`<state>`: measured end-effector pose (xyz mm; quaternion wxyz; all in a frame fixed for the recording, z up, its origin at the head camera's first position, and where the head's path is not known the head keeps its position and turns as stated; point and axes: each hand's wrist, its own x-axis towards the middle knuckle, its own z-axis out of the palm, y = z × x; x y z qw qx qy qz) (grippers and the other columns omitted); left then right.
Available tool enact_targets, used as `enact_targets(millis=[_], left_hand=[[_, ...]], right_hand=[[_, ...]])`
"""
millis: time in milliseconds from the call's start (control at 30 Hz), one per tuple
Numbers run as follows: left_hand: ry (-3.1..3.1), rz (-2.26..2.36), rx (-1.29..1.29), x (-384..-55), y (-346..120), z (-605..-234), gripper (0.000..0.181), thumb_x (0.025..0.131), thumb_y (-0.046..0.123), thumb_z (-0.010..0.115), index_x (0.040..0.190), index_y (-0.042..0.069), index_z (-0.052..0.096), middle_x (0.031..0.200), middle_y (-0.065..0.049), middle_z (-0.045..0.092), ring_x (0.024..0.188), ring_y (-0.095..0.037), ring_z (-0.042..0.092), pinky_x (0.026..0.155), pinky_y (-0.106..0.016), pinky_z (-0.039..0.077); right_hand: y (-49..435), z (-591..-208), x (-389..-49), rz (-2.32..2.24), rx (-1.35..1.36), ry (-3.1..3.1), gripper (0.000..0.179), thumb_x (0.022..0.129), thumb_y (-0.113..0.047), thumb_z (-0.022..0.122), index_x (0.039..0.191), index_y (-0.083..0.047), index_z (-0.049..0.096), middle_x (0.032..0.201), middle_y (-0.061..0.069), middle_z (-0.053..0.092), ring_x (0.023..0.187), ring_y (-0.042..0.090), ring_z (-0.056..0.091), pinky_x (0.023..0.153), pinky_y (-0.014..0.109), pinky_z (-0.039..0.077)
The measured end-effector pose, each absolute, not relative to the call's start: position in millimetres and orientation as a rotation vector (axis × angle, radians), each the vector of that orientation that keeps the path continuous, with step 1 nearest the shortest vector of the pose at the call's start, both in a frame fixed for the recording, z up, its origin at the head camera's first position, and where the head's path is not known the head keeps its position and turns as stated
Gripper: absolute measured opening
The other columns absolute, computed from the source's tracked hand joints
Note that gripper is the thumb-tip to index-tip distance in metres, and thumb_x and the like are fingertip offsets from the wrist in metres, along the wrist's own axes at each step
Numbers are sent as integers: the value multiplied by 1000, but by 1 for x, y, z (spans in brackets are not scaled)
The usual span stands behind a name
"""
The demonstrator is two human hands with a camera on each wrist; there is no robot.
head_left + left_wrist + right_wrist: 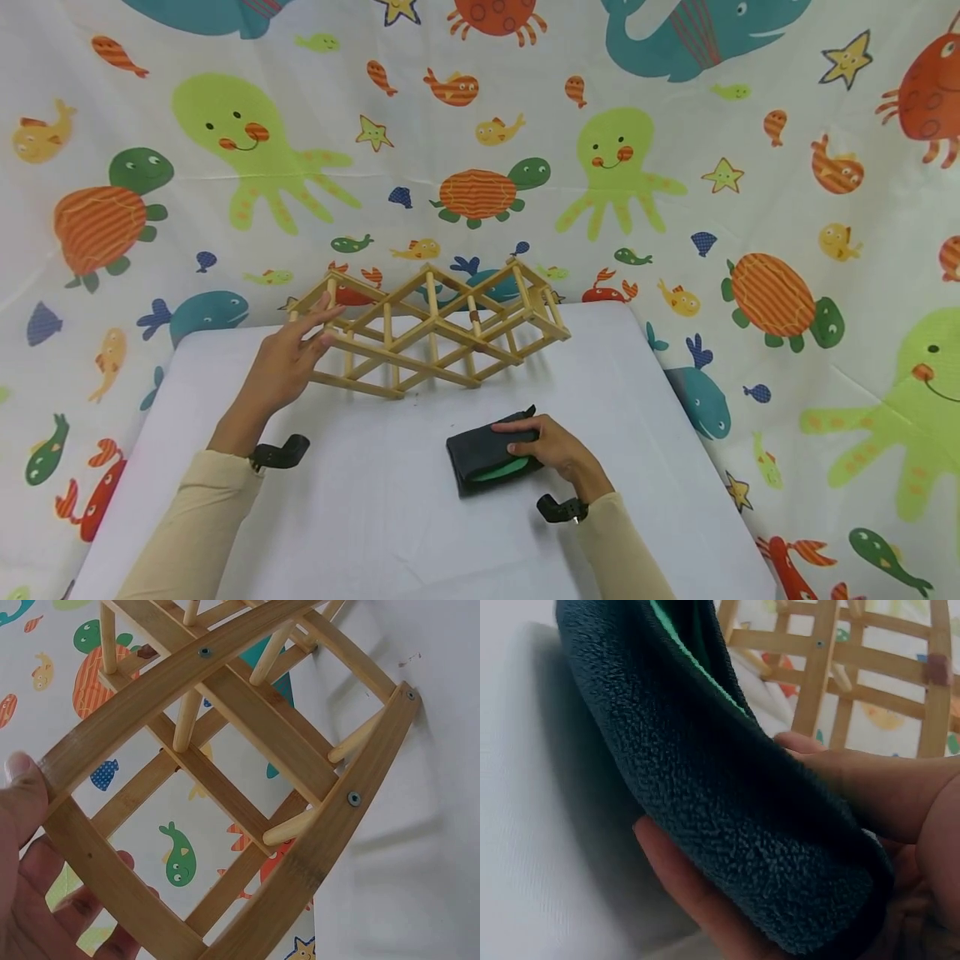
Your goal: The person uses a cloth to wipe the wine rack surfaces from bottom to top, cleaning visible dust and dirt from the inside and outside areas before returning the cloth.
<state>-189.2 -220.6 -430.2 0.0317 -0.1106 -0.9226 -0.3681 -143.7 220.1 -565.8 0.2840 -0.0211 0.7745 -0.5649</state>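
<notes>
Many sea animals printed on a white curtain (637, 229), beyond the left hand (281, 362) and the right hand (558, 446). Next in size, a desk (375, 517) with white cover, below both hands. Then, on the far side of the right hand, a wooden rack (432, 327) of crossed slats and round pegs, with long axis from the left hand toward the right. Grasped at its left end by the left hand, with thumb on one side of a slat and fingers on the other. Full contact with the desk not possible to tell.

Smaller, a dark folded cloth (480, 454), green inside, to the left of the right hand and pinched by it between thumb and fingers. Most important relation, by judgement: cloth on the near side of the rack's right half, apart from it; right hand nearer to this half, left hand at the opposite end. Close behind the right hand, a black wrist device (561, 509). Smallest, metal screws (354, 799) in the slats, to the right of the left hand.
</notes>
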Motion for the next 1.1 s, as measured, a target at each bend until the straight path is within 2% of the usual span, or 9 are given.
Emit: enact_targets(millis=[133,233,367,500,600,800,1100], left_hand=[[-2833,-1133,-343,-188,-222,-430,53,112,37,53,163,29,44,177,3,20,151,-56,39,112,-80,37],[-2833,-1132,-350,-189,-222,-429,53,111,36,53,163,30,44,177,2,21,152,-55,38,112,-80,37],[-2850,-1129,-333,-189,-221,-427,53,112,36,53,164,31,43,177,4,20,149,-56,42,110,-78,40],[-2856,-1131,-318,-189,-221,-427,53,111,36,53,164,33,43,177,6,19,151,-55,40,111,-78,39],[-2851,-1128,-329,-190,-221,-427,53,112,36,53,164,32,43,177,6,19,152,-54,40,111,-79,38],[-2860,-1112,-334,-191,-220,-429,53,112,34,52,164,32,42,177,5,20,154,-53,36,112,-80,36],[-2862,-1123,-304,-190,-219,-428,54,112,30,53,164,33,42,177,6,20,153,-52,38,113,-78,38]], right_hand=[[220,-561,-142,-1553,-142,2092,40,97,-4,74,131,-25,78,157,9,59,154,36,42,123,57,39],[220,-552,-140,-1611,-226,2170,38,97,-6,74,129,-28,79,151,3,64,151,30,48,124,54,39],[219,-529,-140,-1751,-296,2286,35,94,-10,81,127,-21,80,141,7,69,135,30,60,109,43,53],[220,-506,-141,-1958,-274,2366,40,88,-11,88,127,-13,79,138,12,68,126,27,63,96,29,59],[221,-491,-145,-2126,-279,2419,46,89,-6,86,133,-11,76,144,13,65,131,24,62,101,23,57],[222,-466,-159,-2404,-372,2512,55,95,3,76,146,-13,65,154,13,55,142,24,56,109,23,54],[213,-460,-186,-2390,-358,2678,42,100,0,70,139,-16,72,152,11,49,142,27,50,109,21,52]])
